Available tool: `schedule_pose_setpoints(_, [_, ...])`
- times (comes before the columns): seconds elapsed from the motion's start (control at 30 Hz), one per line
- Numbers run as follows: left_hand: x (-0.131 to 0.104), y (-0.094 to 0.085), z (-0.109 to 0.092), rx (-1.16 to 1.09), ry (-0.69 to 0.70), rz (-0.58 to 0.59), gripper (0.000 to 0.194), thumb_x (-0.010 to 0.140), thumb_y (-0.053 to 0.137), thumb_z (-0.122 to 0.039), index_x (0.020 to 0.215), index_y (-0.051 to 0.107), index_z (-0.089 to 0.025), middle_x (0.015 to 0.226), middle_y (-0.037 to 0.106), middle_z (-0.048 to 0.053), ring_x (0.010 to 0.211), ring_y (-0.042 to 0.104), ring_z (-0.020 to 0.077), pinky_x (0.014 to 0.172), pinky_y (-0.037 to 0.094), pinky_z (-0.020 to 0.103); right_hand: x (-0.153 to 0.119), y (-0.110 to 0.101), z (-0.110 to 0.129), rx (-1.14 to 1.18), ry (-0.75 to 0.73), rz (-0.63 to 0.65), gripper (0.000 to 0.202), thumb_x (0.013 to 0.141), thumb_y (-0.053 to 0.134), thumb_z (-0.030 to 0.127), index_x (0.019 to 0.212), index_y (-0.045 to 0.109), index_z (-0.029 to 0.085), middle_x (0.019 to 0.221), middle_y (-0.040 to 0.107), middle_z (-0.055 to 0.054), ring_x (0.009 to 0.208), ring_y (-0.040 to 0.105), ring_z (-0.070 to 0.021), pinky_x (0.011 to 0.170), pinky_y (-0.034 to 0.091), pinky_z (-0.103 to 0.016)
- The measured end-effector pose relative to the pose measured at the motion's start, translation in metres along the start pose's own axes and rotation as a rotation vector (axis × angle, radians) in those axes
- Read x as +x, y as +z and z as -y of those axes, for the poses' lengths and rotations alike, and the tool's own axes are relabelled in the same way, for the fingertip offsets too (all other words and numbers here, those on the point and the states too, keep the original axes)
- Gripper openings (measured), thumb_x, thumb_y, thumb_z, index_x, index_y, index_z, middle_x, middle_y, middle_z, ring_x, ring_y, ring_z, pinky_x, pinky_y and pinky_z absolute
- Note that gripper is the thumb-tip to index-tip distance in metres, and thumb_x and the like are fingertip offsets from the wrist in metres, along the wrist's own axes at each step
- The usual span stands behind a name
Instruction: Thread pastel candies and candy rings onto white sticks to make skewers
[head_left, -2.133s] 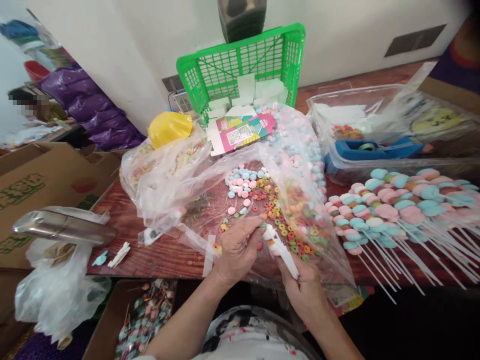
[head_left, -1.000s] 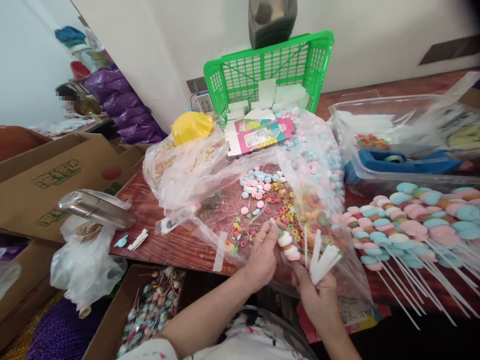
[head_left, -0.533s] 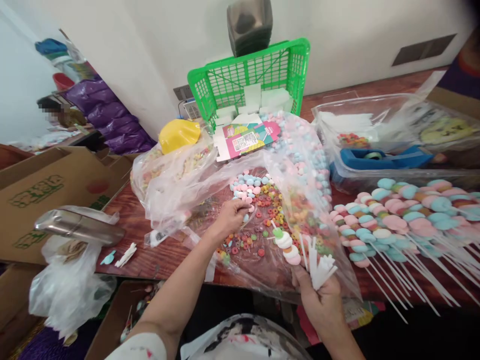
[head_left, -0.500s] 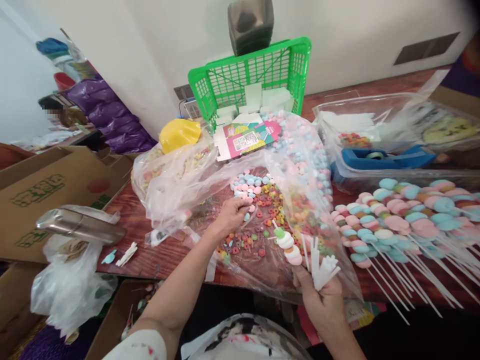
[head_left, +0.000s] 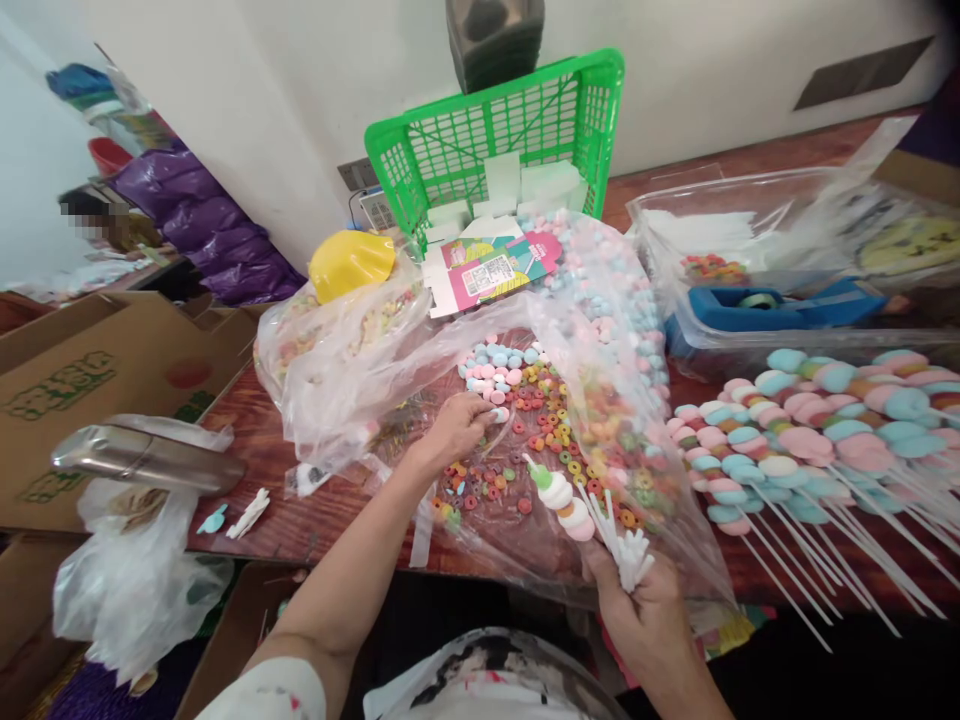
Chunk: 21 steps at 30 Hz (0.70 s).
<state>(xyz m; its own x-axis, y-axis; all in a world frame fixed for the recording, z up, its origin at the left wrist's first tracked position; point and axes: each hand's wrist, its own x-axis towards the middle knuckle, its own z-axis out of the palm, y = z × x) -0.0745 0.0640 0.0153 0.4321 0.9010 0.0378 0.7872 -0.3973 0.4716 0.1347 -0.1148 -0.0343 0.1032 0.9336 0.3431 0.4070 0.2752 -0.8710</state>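
Fingers of left hand pinched on one pale candy at near edge of candy pile.
Right hand closed around bundle of sticks, one part-filled skewer among them. Skewer's long axis runs near-right to far-left; bare tip points toward left hand, which lies just far-left of it. Pile sits on open bag, nearer left hand. Finished skewers lie right.
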Motion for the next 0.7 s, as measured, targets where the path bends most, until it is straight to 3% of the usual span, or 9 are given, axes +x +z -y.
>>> schedule_pose_setpoints(0.13, [0.014, 0.004, -0.002, 0.207, 0.075, 0.050, 0.028, 0.088, 0.044, -0.021, 0.073, 0.067, -0.017, 0.075, 0.062, 0.006, 0.077, 0.055, 0.0189, 0.073, 0.041, 0.029, -0.001, 0.002, -0.002, -0.028, -0.021, -0.013, 0.027, 0.084, 0.048, 0.020, 0.059, 0.057, 0.021, 0.047, 0.049, 0.002, 0.044, 0.049, -0.0128, 0.048, 0.044, -0.024])
schedule_pose_setpoints(0.3, [0.016, 0.013, -0.006, 0.227, 0.116, 0.073, 0.025, 0.088, 0.046, -0.021, 0.077, 0.068, -0.017, 0.084, 0.063, 0.009, 0.085, 0.055, 0.0214, 0.082, 0.042, 0.034, 0.001, -0.001, 0.000, -0.042, -0.034, -0.015, 0.029, 0.083, 0.048, 0.017, 0.055, 0.053, 0.022, 0.047, 0.046, 0.003, 0.043, 0.047, -0.0123, 0.049, 0.044, -0.023])
schedule_pose_setpoints(0.43, [0.008, 0.020, -0.003, 0.209, 0.223, 0.024, 0.021, 0.086, 0.048, -0.017, 0.091, 0.068, -0.016, 0.093, 0.066, 0.011, 0.093, 0.055, 0.0232, 0.091, 0.041, 0.040, 0.004, -0.002, 0.001, -0.048, -0.035, -0.030, 0.030, 0.083, 0.048, 0.016, 0.053, 0.049, 0.022, 0.047, 0.047, 0.003, 0.041, 0.047, -0.0117, 0.045, 0.040, -0.022])
schedule_pose_setpoints(0.57, [-0.006, 0.027, -0.004, -0.039, 0.294, -0.120, 0.023, 0.084, 0.051, -0.015, 0.100, 0.067, -0.016, 0.096, 0.068, 0.011, 0.094, 0.059, 0.0224, 0.089, 0.046, 0.041, 0.007, -0.001, 0.002, -0.062, -0.043, -0.058, 0.028, 0.082, 0.049, 0.015, 0.054, 0.050, 0.021, 0.046, 0.049, 0.003, 0.040, 0.047, -0.0110, 0.042, 0.038, -0.022])
schedule_pose_setpoints(0.7, [-0.024, 0.032, -0.025, -0.568, 0.058, -0.308, 0.025, 0.083, 0.059, -0.025, 0.105, 0.068, -0.016, 0.095, 0.070, 0.009, 0.078, 0.064, 0.0179, 0.075, 0.053, 0.035, 0.012, 0.000, 0.006, -0.104, -0.088, -0.075, 0.027, 0.081, 0.047, 0.014, 0.055, 0.050, 0.021, 0.046, 0.050, 0.003, 0.039, 0.048, -0.0105, 0.042, 0.038, -0.021])
